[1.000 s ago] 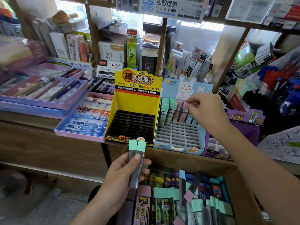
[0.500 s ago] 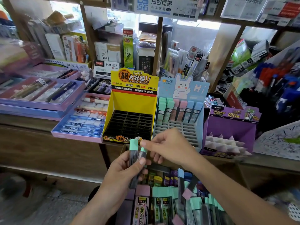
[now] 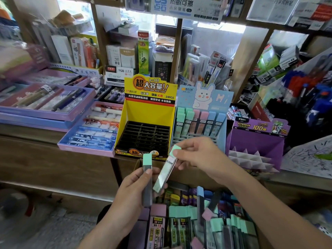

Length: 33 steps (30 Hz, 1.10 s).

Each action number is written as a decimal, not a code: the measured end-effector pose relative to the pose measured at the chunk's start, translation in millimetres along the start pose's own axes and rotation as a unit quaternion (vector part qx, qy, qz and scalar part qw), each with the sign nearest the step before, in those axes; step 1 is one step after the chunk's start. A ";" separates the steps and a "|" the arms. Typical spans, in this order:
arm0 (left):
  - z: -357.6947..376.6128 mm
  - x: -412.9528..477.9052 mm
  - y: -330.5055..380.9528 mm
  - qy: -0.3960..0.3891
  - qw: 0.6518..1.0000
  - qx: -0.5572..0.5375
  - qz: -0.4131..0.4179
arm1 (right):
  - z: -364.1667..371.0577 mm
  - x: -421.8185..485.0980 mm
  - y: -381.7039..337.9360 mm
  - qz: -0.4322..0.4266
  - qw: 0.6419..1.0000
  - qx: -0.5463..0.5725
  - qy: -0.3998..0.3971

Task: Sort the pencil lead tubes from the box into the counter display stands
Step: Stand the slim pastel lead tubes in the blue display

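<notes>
While the left hand (image 3: 129, 193) grips one green-capped lead tube (image 3: 147, 159) upright, thumb across its front, the right hand (image 3: 203, 155) pinches a second green-capped tube (image 3: 164, 174) by the cap, tilted, lower end by the left fingers. Both are held above the cardboard box (image 3: 190, 175) of mixed tubes. On the surface (image 3: 27, 131) beyond: yellow stand (image 3: 149, 112) with a black grid, blue stand (image 3: 221, 99) with tubes in its back row, purple stand (image 3: 256, 141) rightmost.

glossy plastic lead tubes (image 3: 166, 171), wooden counter (image 3: 53, 159)
</notes>
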<state>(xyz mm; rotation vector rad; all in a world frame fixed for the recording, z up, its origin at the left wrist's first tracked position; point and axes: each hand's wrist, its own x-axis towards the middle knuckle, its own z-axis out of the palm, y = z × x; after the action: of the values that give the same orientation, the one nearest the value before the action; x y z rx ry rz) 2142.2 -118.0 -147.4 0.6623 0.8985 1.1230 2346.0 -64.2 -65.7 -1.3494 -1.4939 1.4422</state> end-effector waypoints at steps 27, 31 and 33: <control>-5.1 2.6 -1.8 0.005 1.000 0.030 0.000 | -66.2 42.7 -16.0 -0.171 0.940 -0.193 0.222; -5.4 2.5 -1.4 -0.001 0.999 0.032 0.001 | -62.3 45.6 -19.4 -0.182 0.933 -0.222 0.219; -5.3 2.0 -1.2 -0.003 1.000 0.030 0.000 | -60.8 47.2 -20.0 -0.192 0.927 -0.228 0.227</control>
<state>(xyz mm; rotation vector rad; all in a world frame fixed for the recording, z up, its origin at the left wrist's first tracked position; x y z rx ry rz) 2138.5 -116.4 -151.5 0.7159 0.9298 1.0970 2386.5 0.9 -44.7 -1.4211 -1.7030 0.5030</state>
